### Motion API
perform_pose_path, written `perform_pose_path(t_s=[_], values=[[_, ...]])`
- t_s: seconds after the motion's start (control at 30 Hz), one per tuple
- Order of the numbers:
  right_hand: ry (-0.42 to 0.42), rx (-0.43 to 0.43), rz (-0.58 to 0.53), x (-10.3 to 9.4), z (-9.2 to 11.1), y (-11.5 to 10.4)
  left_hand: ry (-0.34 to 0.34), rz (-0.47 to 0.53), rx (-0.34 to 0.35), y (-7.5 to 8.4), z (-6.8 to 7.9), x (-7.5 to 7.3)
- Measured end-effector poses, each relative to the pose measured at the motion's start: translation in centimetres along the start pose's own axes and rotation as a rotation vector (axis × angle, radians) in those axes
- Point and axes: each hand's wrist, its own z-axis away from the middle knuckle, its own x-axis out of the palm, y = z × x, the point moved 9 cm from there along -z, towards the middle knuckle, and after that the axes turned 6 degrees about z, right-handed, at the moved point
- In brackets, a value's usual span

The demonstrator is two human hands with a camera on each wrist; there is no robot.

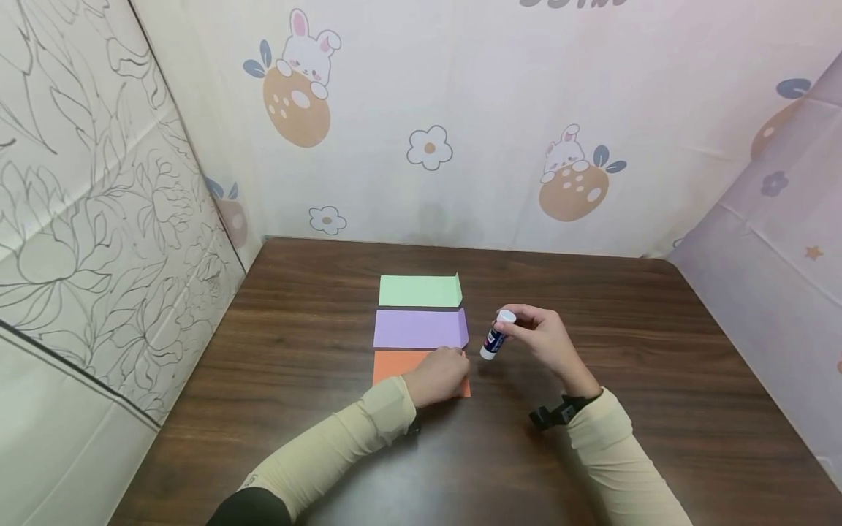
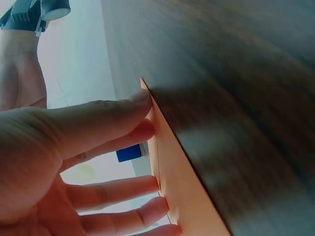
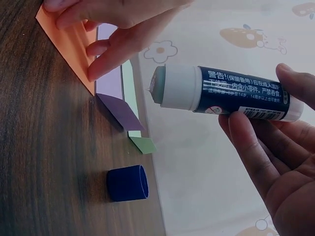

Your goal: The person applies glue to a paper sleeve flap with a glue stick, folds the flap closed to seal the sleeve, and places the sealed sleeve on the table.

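Observation:
My right hand (image 1: 542, 337) grips a glue stick (image 3: 241, 93) with a dark blue label, thumb on one side and fingers on the other. Its cap is off, and the exposed glue tip points down and left above the table. The left hand (image 1: 439, 376) lies over an orange paper strip (image 1: 395, 364), fingertips pressing on its right part and covering much of it. In the left wrist view, thumb and forefinger come together at the end of the orange strip, with the other fingers spread along it. A blue cap (image 3: 128, 183) stands on the table near the strips.
Beyond the orange strip lie a purple strip (image 1: 414, 329) and a green strip (image 1: 417, 291), each with a flap folded up at its right end. The brown wooden table (image 1: 296, 329) meets a patterned cloth backdrop (image 1: 493, 197) behind and at both sides.

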Motion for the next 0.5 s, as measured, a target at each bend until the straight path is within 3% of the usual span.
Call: perform_pose_path(t_s=[0.5], values=[[0.001,0.0,-0.01,0.0,-0.2,0.0,0.0,0.009,-0.056,-1.1,-0.2,0.1]])
